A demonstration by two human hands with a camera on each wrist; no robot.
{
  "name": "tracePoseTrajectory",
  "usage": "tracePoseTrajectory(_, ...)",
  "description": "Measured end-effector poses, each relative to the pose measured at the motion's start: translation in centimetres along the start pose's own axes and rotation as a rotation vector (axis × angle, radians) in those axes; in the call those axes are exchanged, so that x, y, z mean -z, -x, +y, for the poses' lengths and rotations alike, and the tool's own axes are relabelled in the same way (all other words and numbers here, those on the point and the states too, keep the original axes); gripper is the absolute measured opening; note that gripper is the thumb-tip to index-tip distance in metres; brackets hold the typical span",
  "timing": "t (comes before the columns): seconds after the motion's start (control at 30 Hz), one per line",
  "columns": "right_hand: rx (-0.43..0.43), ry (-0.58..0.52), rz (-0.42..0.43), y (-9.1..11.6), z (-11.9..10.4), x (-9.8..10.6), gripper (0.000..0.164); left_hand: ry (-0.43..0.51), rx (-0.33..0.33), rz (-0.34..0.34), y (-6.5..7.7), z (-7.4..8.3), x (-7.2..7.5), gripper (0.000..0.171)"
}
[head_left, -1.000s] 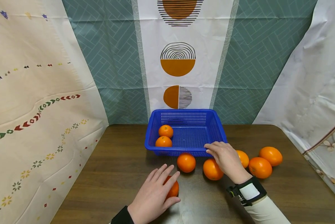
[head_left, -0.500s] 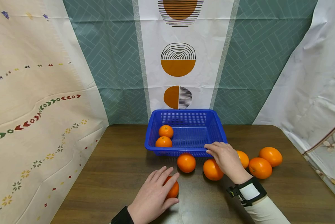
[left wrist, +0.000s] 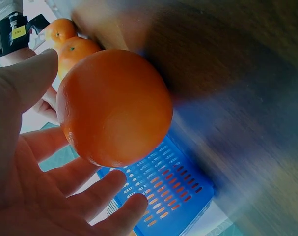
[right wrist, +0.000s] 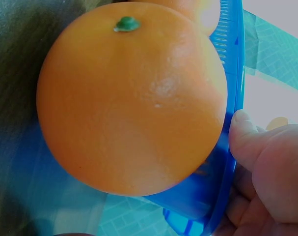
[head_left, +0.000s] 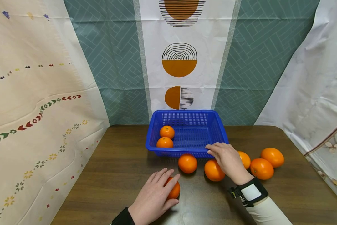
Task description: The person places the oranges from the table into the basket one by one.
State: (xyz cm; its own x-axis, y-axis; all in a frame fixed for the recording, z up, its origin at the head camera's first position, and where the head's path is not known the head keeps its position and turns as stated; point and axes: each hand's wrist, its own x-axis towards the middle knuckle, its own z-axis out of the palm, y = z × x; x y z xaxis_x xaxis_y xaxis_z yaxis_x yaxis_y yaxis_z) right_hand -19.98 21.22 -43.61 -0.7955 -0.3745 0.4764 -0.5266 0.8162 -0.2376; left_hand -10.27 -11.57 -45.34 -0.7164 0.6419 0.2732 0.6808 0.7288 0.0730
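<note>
In the head view my left hand point(head_left: 154, 195) spreads over an orange point(head_left: 174, 190) on the table, thumb at its near side and fingers over its left. Seen from the left wrist, the orange point(left wrist: 114, 108) sits between the thumb and the loosely bent fingers, hiding some fingertips. At the blue basket point(head_left: 182, 150), my right hand point(head_left: 228, 159) grips the front rim near its right corner. The right wrist view has that thumb on the rim point(right wrist: 232, 98), with an orange point(right wrist: 131, 108) with a green stem close by. Two oranges point(head_left: 165, 142) lie inside the basket's left side.
One orange point(head_left: 187, 163) stands just before the basket, another point(head_left: 214, 170) beside the right hand. Several more, including this orange point(head_left: 262, 168), are grouped to the right on the wooden table point(head_left: 106, 175). Patterned cloths point(head_left: 120, 62) hang behind and at the sides.
My left thumb and fingers have drawn in slightly around the orange. The right hand, basket and other oranges stay in place.
</note>
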Motion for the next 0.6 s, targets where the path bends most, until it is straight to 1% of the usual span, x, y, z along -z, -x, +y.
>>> tracePoseTrajectory(0.17,-0.004,-0.005,-0.004,0.02,0.03,-0.03,0.023,-0.003,0.0,-0.005,0.0,-0.08,-0.02,0.072)
tracePoseTrajectory(0.33,-0.01,-0.009,-0.011,0.07,0.11,-0.06,0.023,-0.016,-0.009,0.005,0.02,-0.15,-0.15,0.071)
tracePoseTrajectory(0.6,-0.02,-0.006,-0.022,0.1,0.08,-0.07,0.023,-0.023,-0.018,-0.007,0.06,-0.16,-0.15,0.07)
